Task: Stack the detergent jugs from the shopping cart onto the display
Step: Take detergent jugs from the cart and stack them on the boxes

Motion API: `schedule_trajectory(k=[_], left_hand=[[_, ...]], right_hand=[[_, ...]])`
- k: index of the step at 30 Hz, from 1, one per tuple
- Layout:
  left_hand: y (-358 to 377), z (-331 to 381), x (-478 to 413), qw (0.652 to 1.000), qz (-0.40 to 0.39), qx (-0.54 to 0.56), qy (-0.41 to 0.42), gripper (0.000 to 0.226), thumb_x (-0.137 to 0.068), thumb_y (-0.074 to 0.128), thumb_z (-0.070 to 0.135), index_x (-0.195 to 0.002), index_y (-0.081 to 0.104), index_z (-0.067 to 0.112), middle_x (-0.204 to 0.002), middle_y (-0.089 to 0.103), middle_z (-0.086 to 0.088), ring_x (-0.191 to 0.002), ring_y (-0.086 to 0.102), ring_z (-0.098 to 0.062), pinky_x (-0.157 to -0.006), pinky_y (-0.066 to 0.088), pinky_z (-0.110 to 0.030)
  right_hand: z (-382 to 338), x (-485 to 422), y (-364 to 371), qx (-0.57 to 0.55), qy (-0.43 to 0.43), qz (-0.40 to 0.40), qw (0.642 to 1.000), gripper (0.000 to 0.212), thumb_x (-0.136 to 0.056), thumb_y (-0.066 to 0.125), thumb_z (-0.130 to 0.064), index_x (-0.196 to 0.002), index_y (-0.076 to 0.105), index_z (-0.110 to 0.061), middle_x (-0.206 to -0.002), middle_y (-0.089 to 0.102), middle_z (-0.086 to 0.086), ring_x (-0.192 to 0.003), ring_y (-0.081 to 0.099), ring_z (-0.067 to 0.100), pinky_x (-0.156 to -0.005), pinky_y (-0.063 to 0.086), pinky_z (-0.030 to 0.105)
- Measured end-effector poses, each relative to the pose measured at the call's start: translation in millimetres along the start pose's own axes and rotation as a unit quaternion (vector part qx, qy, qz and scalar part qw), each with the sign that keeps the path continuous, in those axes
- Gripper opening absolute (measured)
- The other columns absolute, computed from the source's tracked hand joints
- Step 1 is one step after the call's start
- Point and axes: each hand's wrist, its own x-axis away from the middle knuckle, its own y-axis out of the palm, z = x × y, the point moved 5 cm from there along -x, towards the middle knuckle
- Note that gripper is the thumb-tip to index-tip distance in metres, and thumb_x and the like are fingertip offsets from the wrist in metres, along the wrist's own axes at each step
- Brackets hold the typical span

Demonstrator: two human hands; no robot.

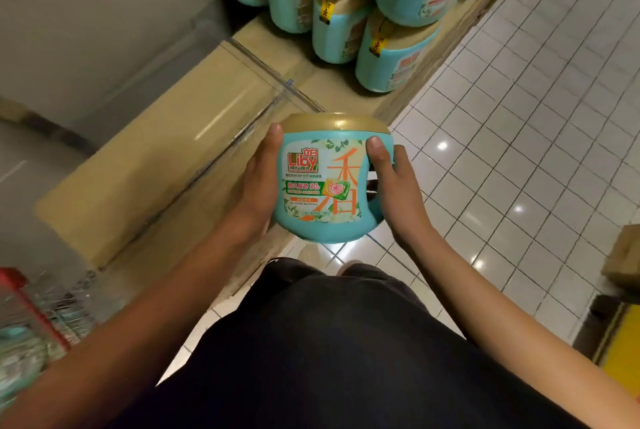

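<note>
while you stand over the white tile floor [540, 124], the tan display platform [166, 165] runs from your left toward its far end, where the teal jugs [346, 9] are stacked in layers along its right edge. most of the platform's near surface is bare, crossed by a strip of clear tape. at the lower left, the shopping cart [38, 311] with its red frame is blurred, and something teal lies inside it. a cardboard box [623, 259] sits on the floor at the far right, above a yellow object [623, 352].

you hold one jug [329, 179] upright in the air, over the platform's near right corner, its gold lid up and its label facing you. your left hand [259, 183] lies flat against the jug's left side, fingers together, thumb up near the lid. your right hand [394, 183] is wrapped around the handle on the jug's right side, thumb pressed on the front of the label.
</note>
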Motion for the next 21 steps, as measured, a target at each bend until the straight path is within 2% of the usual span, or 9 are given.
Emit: schedule_trajectory(k=[3, 6, 10, 12, 15, 17, 19, 21], left_hand=[[-16.8, 2.0, -14.8, 0.997, 0.059, 0.043, -0.009, 0.081, -0.089, 0.039, 0.085, -0.122, 0.074, 0.021, -0.113, 0.081, -0.004, -0.106, 0.078, -0.022, -0.098, 0.061, -0.052], [-30.4, -2.7, -23.9, 0.989, 0.110, 0.102, -0.018, 0.079, -0.092, 0.042, 0.079, -0.141, 0.064, 0.021, -0.134, 0.073, -0.001, -0.126, 0.069, -0.019, -0.114, 0.050, -0.052], [-40.0, -3.5, -33.0, 0.977, 0.167, 0.131, -0.016, 0.091, -0.082, 0.048, 0.086, -0.149, 0.057, 0.026, -0.143, 0.067, 0.006, -0.134, 0.062, -0.011, -0.121, 0.043, -0.044], [-38.5, 0.0, -37.8, 0.974, 0.185, 0.132, -0.005, 0.092, -0.081, 0.050, 0.089, -0.151, 0.053, 0.030, -0.143, 0.066, 0.015, -0.133, 0.061, -0.001, -0.114, 0.046, -0.030], [-31.1, 7.1, -46.9, 0.965, 0.219, 0.141, 0.016, 0.063, -0.089, 0.050, 0.076, -0.141, 0.051, 0.039, -0.125, 0.068, 0.037, -0.121, 0.061, 0.015, -0.093, 0.049, -0.006], [-23.5, 11.6, -53.1, 0.963, 0.224, 0.150, 0.025, 0.058, -0.093, 0.053, 0.074, -0.139, 0.049, 0.039, -0.126, 0.068, 0.037, -0.122, 0.061, 0.013, -0.092, 0.049, -0.006], [-16.0, 15.0, -58.7, 0.962, 0.222, 0.154, 0.041, 0.063, -0.090, 0.059, 0.074, -0.140, 0.046, 0.039, -0.129, 0.069, 0.030, -0.124, 0.063, 0.007, -0.094, 0.052, -0.011], [-8.7, 13.7, -65.5, 0.965, 0.211, 0.146, 0.056, 0.068, -0.087, 0.070, 0.059, -0.142, 0.040, 0.035, -0.130, 0.070, 0.026, -0.121, 0.066, 0.004, -0.093, 0.055, -0.016]], right_hand=[[-13.3, -38.3, 20.8, 0.015, -0.017, -0.059, 0.998, 0.065, -0.093, 0.049, -0.078, -0.126, 0.055, -0.023, -0.107, 0.078, -0.012, -0.097, 0.078, 0.009, -0.076, 0.065, 0.027], [-23.3, -69.8, 43.1, 0.028, -0.036, -0.131, 0.990, 0.071, -0.087, 0.050, -0.080, -0.124, 0.053, -0.019, -0.109, 0.078, -0.009, -0.098, 0.078, 0.010, -0.073, 0.061, 0.018], [-36.7, -104.9, 61.0, 0.036, -0.072, -0.218, 0.973, 0.065, -0.094, 0.052, -0.070, -0.131, 0.053, -0.015, -0.112, 0.077, -0.007, -0.106, 0.075, 0.010, -0.082, 0.058, 0.017], [-42.4, -122.2, 64.2, 0.037, -0.088, -0.253, 0.963, 0.053, -0.099, 0.052, -0.060, -0.130, 0.053, -0.017, -0.110, 0.076, -0.013, -0.105, 0.073, 0.005, -0.084, 0.056, 0.015], [-50.9, -147.7, 66.3, 0.041, -0.098, -0.298, 0.949, 0.032, -0.105, 0.049, -0.052, -0.129, 0.052, -0.031, -0.110, 0.073, -0.023, -0.107, 0.070, -0.001, -0.084, 0.054, 0.013], [-56.5, -162.8, 65.3, 0.043, -0.114, -0.324, 0.938, 0.042, -0.106, 0.047, -0.052, -0.136, 0.049, -0.024, -0.114, 0.071, -0.020, -0.112, 0.068, 0.001, -0.089, 0.053, 0.015], [-60.4, -176.2, 65.1, 0.039, -0.132, -0.349, 0.927, 0.050, -0.106, 0.046, -0.049, -0.143, 0.044, -0.015, -0.119, 0.068, -0.019, -0.116, 0.065, 0.002, -0.092, 0.052, 0.017], [-63.4, -186.5, 66.6, 0.035, -0.155, -0.368, 0.916, 0.058, -0.107, 0.045, -0.052, -0.146, 0.039, -0.010, -0.123, 0.065, -0.018, -0.118, 0.063, 0.002, -0.095, 0.051, 0.018]])
